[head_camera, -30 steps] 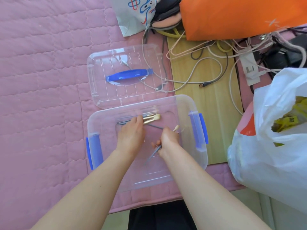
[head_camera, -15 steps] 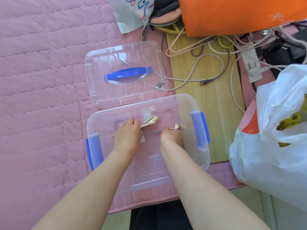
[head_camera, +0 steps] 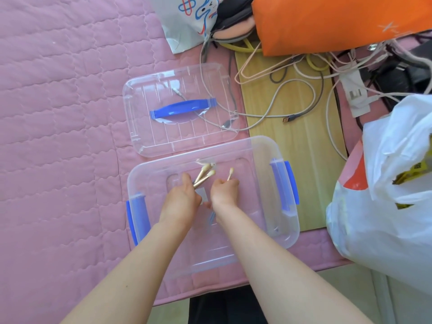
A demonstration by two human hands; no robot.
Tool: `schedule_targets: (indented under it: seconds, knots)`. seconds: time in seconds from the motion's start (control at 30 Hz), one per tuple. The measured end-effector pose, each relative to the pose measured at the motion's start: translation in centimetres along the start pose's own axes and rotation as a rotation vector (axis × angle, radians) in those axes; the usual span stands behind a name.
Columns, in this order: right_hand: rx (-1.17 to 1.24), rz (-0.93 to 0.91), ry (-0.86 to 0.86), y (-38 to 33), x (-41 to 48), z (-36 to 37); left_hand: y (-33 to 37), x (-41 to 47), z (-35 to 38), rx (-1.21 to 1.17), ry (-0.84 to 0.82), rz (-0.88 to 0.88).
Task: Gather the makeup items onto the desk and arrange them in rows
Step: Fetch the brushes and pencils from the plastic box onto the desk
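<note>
I'm at home, in a bedroom by the look of it. A pink quilted bedspread [head_camera: 58,113], soft and stitched in wavy squares, covers most of what I see. Just beside it is a narrow light-wood tabletop [head_camera: 301,174] strewn with a tangle of charging cables [head_camera: 288,118], with a white power strip [head_camera: 355,95] at its edge: everyday household clutter. An orange bag [head_camera: 327,19], a printed tote [head_camera: 187,17] and a white plastic shopping bag [head_camera: 385,195] crowd the far and right sides. A clear plastic storage box [head_camera: 261,155] with blue clips sits on the bedspread, its lid [head_camera: 145,127] lying off beside it. The makeup brushes [head_camera: 205,174] over it are personal things, not work gear.
</note>
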State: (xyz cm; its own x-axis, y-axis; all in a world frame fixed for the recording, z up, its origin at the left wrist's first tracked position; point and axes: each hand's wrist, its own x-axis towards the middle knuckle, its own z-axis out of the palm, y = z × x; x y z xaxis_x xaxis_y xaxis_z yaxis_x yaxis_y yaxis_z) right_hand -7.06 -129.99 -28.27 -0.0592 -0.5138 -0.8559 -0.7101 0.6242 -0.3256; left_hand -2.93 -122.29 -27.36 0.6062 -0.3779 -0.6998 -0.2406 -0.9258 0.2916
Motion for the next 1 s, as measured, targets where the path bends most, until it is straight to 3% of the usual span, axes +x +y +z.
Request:
schedule_targets:
  seconds: [0.23,0.37,0.77,1.0]
  knots:
    - [-0.279,-0.138,0.03,-0.2,0.3,0.7,-0.7,0.6,-0.3,-0.107,-0.152,-0.017]
    - [-0.404,-0.202,0.101,0.2,0.4,0.5,-0.7,0.3,-0.3,-0.107,-0.111,-0.023]
    - [-0.34,-0.238,0.044,0.0,-0.1,-1.5,-0.7,-0.8,0.2,-0.101,-0.121,-0.023]
    - [-0.23,-0.298,-0.022,-0.1,-0.5,-4.3,-0.3,-3.8,-1.8,-0.422,-0.07,0.012]
